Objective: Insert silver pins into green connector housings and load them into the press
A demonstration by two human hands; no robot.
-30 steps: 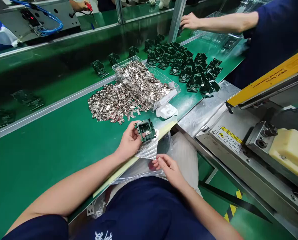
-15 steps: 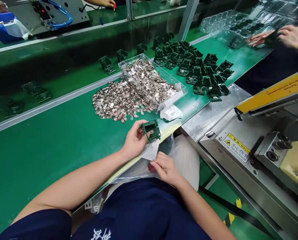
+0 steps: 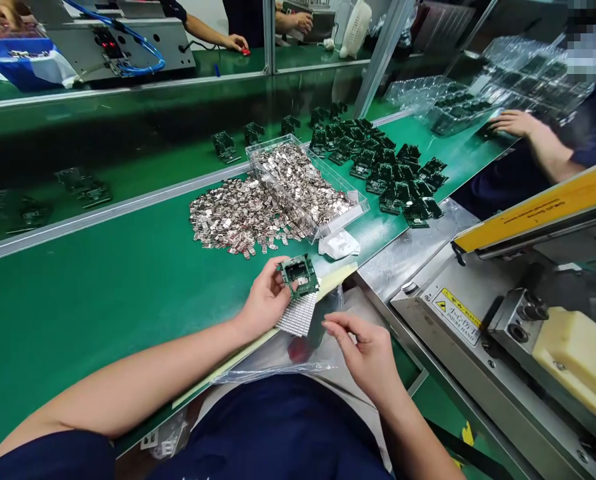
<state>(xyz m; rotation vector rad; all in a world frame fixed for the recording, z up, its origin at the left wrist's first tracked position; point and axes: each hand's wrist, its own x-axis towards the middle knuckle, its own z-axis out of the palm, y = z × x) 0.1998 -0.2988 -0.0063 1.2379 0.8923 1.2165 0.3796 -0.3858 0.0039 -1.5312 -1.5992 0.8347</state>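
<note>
My left hand [image 3: 267, 301] is closed around a dark green square plastic housing [image 3: 307, 284] with an open recess, its thumb at the lower edge by a small pale piece. Under the housing, a silver sheet marked in a fine grid [image 3: 298, 317] sticks out from the same hand. Apart from it, to the right, my right hand [image 3: 365, 347] has thumb and forefinger pinched together; anything between the fingertips is too small to make out. Beyond my hands, small metal pieces [image 3: 228, 217] lie heaped on the green table, with more in a clear plastic tray [image 3: 323, 230].
Many dark green housings [image 3: 378, 163] stand behind the tray. A crumpled white wad [image 3: 339, 245] lies near the table edge. On the right is a machine with a yellow bar [image 3: 538, 207]. A co-worker's hand [image 3: 518, 123] is at the far right beside clear trays [image 3: 458, 110].
My right hand has moved right, away from the silver sheet's lower corner, fingers still pinched. The left hand keeps the housing and sheet. The camera view has shifted slightly.
</note>
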